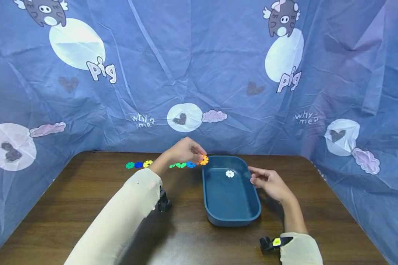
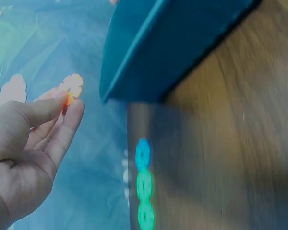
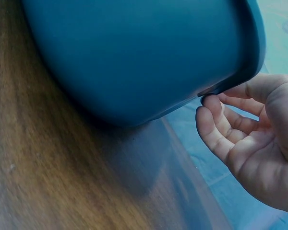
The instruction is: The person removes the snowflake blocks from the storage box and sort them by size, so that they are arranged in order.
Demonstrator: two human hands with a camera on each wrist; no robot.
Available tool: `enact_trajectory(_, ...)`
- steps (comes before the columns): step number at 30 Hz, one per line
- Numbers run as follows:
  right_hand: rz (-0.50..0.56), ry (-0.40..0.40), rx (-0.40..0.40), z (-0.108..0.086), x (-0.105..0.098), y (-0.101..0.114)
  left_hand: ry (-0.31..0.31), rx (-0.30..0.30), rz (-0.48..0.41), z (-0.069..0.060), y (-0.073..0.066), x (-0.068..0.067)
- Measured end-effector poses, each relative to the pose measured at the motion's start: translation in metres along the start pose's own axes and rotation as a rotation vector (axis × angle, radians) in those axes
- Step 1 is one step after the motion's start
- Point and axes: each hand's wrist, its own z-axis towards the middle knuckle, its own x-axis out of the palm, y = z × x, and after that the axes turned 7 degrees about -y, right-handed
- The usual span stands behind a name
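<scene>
Between thumb and fingers, my left hand (image 1: 187, 150) pinches an orange snowflake disc (image 1: 203, 160), a flat notched building piece, at the far left corner of a blue rectangular tub (image 1: 232, 222). The left wrist view shows the disc glowing bright at the fingertips, apart from the tub wall. A white snowflake disc (image 1: 230, 173) lies inside the tub toward its far end. My right hand (image 1: 272, 184) holds the tub's right rim; in the right wrist view its curled fingers (image 3: 212, 125) meet the edge, partly hidden by the rim.
Left of the tub, a row of discs runs along the table's back: green (image 1: 130, 165), dark blue (image 1: 138, 165), yellow (image 1: 147, 164), another green (image 1: 181, 165) and a lighter blue (image 1: 191, 165). My left forearm hides part of it. A printed blue cloth (image 1: 192, 73) hangs behind the wooden table (image 1: 185, 239).
</scene>
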Motion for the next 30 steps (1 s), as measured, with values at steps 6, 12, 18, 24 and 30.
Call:
enact_trajectory(6,-0.012,0.003,0.006,0.000,0.000,-0.003,-0.047,-0.054,0.005,-0.018,0.019,-0.032)
enact_trajectory(12,0.012,0.010,-0.012,0.000,-0.001,-0.003,-0.144,-0.113,-0.053,-0.036,0.045,-0.063)
enact_trajectory(18,0.016,0.008,-0.016,0.001,-0.001,-0.002,-0.261,-0.164,-0.124,-0.058,0.078,-0.091)
enact_trajectory(24,0.010,0.005,-0.014,0.000,-0.001,-0.003,-0.410,-0.218,-0.162,-0.080,0.113,-0.112)
enact_trajectory(30,0.005,0.008,-0.014,0.000,-0.001,-0.002,-0.563,-0.304,-0.274,-0.101,0.143,-0.125)
